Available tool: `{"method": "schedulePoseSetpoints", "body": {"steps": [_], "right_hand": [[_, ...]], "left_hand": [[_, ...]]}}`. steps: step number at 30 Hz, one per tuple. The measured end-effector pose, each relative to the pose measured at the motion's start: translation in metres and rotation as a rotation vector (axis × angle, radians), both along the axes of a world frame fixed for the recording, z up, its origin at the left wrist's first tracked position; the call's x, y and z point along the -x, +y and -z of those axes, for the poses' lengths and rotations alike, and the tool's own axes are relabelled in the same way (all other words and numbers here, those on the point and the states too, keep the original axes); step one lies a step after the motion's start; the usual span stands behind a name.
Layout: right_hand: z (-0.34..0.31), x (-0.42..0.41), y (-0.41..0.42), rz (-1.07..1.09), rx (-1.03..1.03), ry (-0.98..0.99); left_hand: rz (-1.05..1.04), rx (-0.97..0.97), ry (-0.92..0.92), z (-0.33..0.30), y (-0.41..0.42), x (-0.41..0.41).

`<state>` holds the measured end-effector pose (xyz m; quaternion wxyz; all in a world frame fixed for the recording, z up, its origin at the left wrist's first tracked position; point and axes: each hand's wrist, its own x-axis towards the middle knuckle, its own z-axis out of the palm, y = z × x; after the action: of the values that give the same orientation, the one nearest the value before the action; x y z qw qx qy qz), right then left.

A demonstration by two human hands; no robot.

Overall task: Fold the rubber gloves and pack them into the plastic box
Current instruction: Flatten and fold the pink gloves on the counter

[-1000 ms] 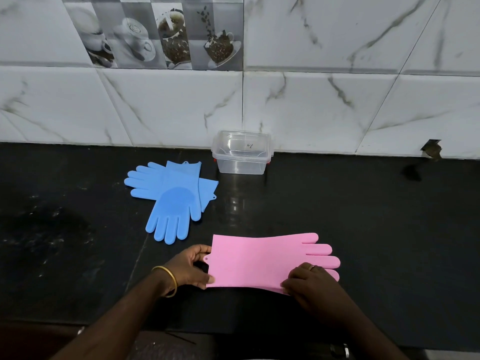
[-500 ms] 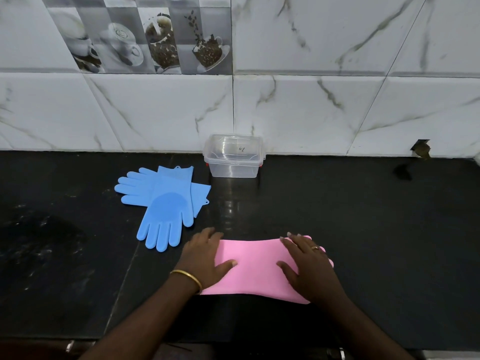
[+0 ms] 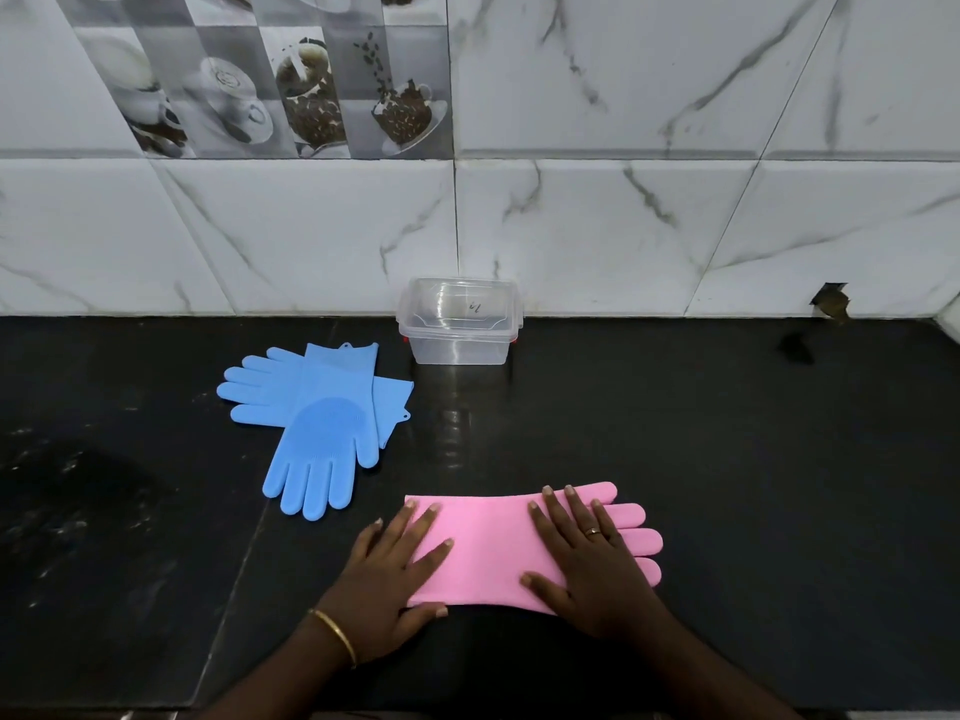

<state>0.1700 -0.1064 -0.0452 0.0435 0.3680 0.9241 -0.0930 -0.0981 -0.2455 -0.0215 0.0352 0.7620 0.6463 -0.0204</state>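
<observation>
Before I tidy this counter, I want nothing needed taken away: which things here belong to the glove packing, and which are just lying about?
Belongs to the job:
- pink gloves, pressed flat under left hand and right hand
- blue gloves, crossed one over the other
- clear plastic box, by the wall

Just lying about:
- small dark scrap on the counter at far right

Two hands flat on a glove at the near edge of the counter.

The left hand (image 3: 387, 579) presses the cuff end of the glove (image 3: 488, 548) and the right hand (image 3: 589, 558) presses its palm end, with the glove's fingers reaching out to the right of that hand. A crossed pair of gloves (image 3: 317, 423) lies behind and to the left of the left hand, one on the other. The box (image 3: 460, 324) stands behind both hands, against the wall (image 3: 623, 226), just right of the pair.
</observation>
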Motion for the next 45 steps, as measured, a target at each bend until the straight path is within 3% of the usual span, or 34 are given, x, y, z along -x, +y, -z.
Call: {"method": "schedulePoseSetpoints", "body": {"steps": [6, 9, 13, 15, 18, 20, 23, 25, 28, 31, 35, 38, 45], "right_hand": [[0.001, 0.0, -0.001, 0.001, -0.011, 0.001], [-0.01, 0.005, -0.007, -0.015, -0.015, -0.031], [-0.023, 0.033, -0.04, -0.086, -0.003, 0.118], [-0.025, 0.054, -0.059, -0.006, 0.158, 0.158], [-0.025, 0.081, -0.076, 0.234, 0.191, 0.298], [-0.03, 0.09, -0.078, 0.417, 0.214, 0.416], [-0.039, 0.091, -0.076, 0.607, 0.255, 0.429], [-0.047, 0.083, -0.075, 0.744, 0.324, 0.647], [-0.053, 0.065, -0.07, 1.023, 0.517, 0.92], [-0.05, 0.049, -0.069, 1.197, 0.672, 1.126], [-0.046, 0.034, -0.072, 1.298, 0.783, 1.374], [-0.043, 0.025, -0.072, 1.343, 0.88, 1.443], [-0.044, 0.018, -0.069, 1.339, 1.01, 1.513]], "left_hand": [[0.32, -0.063, 0.043, -0.02, -0.005, 0.017], [0.292, -0.088, 0.016, -0.027, -0.003, 0.013], [0.141, -0.15, -0.202, -0.039, -0.002, 0.003], [0.097, -0.184, -0.268, -0.048, 0.002, -0.005], [0.059, -0.154, -0.359, -0.057, 0.017, -0.016], [0.113, -0.154, -0.389, -0.061, 0.026, -0.021], [0.227, -0.251, -0.464, -0.06, 0.037, -0.03], [0.12, -0.285, -0.641, -0.048, 0.042, -0.038], [-0.368, -0.302, -0.902, -0.024, 0.045, -0.057], [-0.771, 0.024, -1.147, -0.017, 0.06, -0.078], [-0.925, 0.302, -1.259, -0.022, 0.086, -0.096], [-0.986, 0.448, -1.332, -0.028, 0.098, -0.102], [-1.047, 0.553, -1.378, -0.035, 0.111, -0.106]]}}
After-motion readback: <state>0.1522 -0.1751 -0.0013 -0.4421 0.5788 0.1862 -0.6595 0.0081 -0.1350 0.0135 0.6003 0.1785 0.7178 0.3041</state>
